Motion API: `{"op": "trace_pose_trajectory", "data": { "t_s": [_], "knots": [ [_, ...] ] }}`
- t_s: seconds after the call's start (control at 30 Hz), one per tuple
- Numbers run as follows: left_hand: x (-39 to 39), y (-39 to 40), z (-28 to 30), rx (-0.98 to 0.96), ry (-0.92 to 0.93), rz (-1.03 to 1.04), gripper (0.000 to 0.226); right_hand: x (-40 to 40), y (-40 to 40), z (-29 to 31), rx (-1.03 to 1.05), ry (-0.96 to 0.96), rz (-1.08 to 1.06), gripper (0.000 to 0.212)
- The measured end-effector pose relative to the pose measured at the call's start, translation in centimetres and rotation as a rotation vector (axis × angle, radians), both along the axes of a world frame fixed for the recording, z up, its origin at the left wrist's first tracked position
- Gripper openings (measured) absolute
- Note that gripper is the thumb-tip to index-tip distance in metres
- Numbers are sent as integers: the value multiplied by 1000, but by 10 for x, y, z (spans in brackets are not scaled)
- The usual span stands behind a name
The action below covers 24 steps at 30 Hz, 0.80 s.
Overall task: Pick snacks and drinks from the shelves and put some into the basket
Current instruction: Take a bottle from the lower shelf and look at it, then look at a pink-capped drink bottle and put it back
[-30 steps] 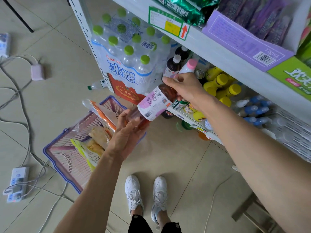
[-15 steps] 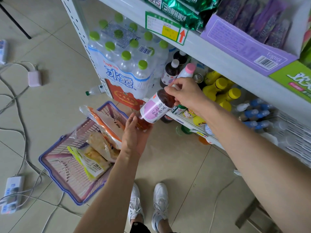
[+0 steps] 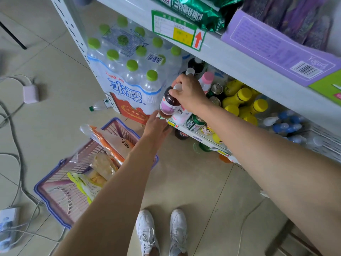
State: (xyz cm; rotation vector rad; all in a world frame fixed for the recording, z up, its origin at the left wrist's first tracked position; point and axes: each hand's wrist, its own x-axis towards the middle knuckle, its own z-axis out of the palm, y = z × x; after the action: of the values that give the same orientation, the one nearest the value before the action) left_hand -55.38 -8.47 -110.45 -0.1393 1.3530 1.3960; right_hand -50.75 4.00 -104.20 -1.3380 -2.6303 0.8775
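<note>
My right hand (image 3: 188, 93) grips the white cap end of a dark drink bottle (image 3: 168, 104) with a pink label, holding it nearly upright at the front edge of the lower shelf (image 3: 201, 138). My left hand (image 3: 156, 127) is open just below the bottle, fingers touching its base. A pink and blue basket (image 3: 55, 198) lies on the floor to the left, holding several snack packets (image 3: 103, 163).
A shrink-wrapped pack of green-capped water bottles (image 3: 129, 74) stands left of the bottle. Yellow-capped bottles (image 3: 245, 104), cans (image 3: 195, 122) and blue-capped bottles (image 3: 287, 122) fill the shelf. Cables and power strips (image 3: 9, 224) lie on the floor at left. My white shoes (image 3: 162, 231) are below.
The bottle has gone from tilted in front of the shelf to nearly upright at the shelf edge. My right hand moved with it; my left hand opened under its base.
</note>
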Motion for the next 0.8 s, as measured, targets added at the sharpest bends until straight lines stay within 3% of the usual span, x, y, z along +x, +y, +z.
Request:
{"op": "trace_pose_trajectory", "data": {
  "t_s": [0.3,0.6,0.8],
  "knots": [
    [-1,31,-17,-9,-33,-32,28,-16,20,-24,40,-85,78,31],
    [-7,33,-32,-14,4,-105,55,-18,27,-37,110,-226,200,29],
    [-4,34,-22,-15,-69,-43,37,-16,27,-29,184,-209,265,27]
  ]
}}
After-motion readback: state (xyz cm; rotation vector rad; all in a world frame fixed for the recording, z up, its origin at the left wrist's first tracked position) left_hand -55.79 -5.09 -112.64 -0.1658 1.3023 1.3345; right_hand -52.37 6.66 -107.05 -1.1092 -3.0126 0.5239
